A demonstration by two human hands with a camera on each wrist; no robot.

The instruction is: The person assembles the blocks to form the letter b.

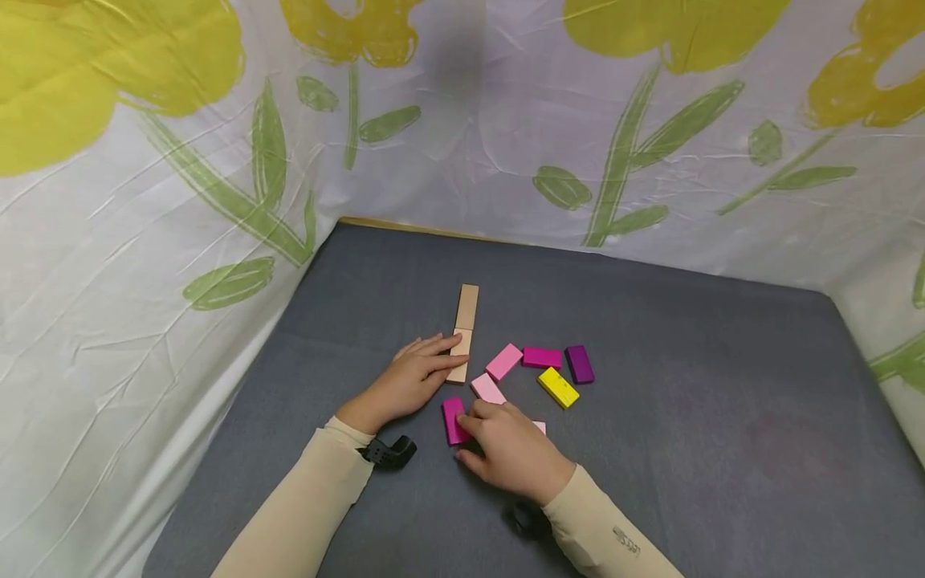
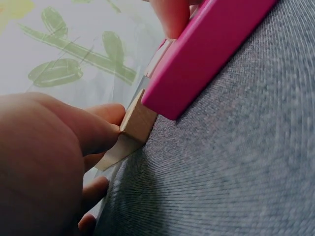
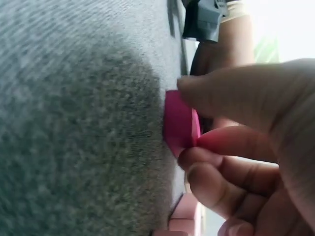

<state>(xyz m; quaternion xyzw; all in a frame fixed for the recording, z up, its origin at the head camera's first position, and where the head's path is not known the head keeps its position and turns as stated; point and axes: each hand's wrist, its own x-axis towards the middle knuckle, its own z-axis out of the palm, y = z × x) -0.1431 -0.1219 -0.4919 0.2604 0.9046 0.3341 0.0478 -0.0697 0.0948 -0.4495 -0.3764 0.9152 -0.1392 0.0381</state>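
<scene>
My left hand (image 1: 405, 385) rests its fingertips on the pale wooden block (image 1: 459, 368). That block lies end to end with a second tan wooden block (image 1: 467, 307) farther away, forming a straight row. In the left wrist view the fingers touch the side and top of the wooden block (image 2: 140, 120). My right hand (image 1: 516, 449) holds a magenta block (image 1: 452, 417) just below the row's near end. The right wrist view shows the thumb at one end of the magenta block (image 3: 178, 120) and curled fingers at the other.
Right of the row lie a light pink block (image 1: 488, 389), a pink block (image 1: 503, 362), another magenta block (image 1: 542, 358), a purple block (image 1: 580, 364) and a yellow block (image 1: 558, 388). A pale pink block (image 1: 540, 426) is mostly hidden behind the right hand. Flowered cloth (image 1: 491, 160) surrounds the grey tabletop (image 1: 686, 417).
</scene>
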